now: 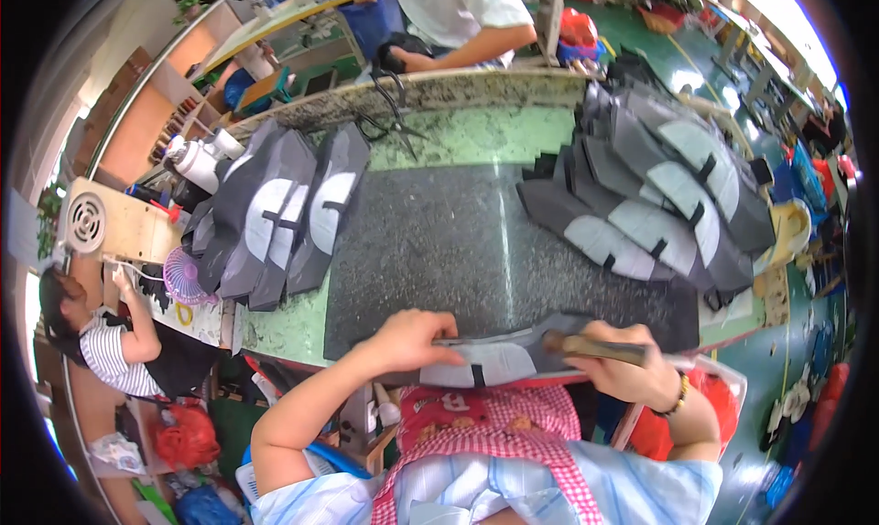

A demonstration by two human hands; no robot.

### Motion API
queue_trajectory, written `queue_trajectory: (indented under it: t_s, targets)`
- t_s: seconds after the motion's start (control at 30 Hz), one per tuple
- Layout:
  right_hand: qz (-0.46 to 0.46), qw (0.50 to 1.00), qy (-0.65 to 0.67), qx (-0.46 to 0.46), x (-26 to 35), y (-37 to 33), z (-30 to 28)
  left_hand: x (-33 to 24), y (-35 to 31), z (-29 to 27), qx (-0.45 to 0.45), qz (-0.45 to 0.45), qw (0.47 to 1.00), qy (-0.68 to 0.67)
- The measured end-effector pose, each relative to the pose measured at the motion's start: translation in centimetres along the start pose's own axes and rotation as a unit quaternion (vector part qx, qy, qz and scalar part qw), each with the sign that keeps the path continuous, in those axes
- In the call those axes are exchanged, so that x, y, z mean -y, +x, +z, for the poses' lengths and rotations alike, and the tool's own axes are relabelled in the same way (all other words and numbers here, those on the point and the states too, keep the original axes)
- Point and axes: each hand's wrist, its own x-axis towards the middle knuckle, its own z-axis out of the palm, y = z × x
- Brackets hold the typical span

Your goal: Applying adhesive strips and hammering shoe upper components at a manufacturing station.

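Note:
A dark grey shaped piece (499,362) with a pale grey patch and a small black tab lies along the near edge of the black work mat (430,241). My left hand (412,340) grips its left end, thumb across the upper edge. In my right hand (627,369) is a hammer (604,349) with a wooden handle, its head pointing left over the piece's right end. Whether the head touches the piece, I cannot tell. Similar pieces form a heap (673,186) at the right and a smaller stack (275,209) at the left.
Black scissors (396,127) lie by the far ledge of the green tabletop (485,131). A purple fan (188,276) and a white bottle (194,163) stand at the left. Beyond the table sits one person (467,17); another person (124,346) is at the left.

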Motion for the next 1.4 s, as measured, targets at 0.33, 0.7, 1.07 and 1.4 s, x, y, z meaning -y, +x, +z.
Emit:
queue_trajectory:
  t_s: [0.33,0.7,1.07,1.4]
  targets:
    - [0.092,0.986,-0.002,0.136,0.6,0.3,4.4,-5.8,7.8,0.9,-0.051,0.120,0.980,-0.152]
    - [0.102,0.993,0.052,-0.009,-2.8,0.0,1.0,-5.0,8.6,4.6,-0.200,0.321,0.925,0.021]
    - [0.128,0.988,-0.007,0.084,-3.8,2.1,2.2,-6.2,4.4,4.8,-0.197,0.185,0.962,0.031]
    - [0.071,0.997,-0.004,0.035,-3.8,3.0,2.3,-7.8,3.3,7.2,-0.229,0.198,0.887,0.347]
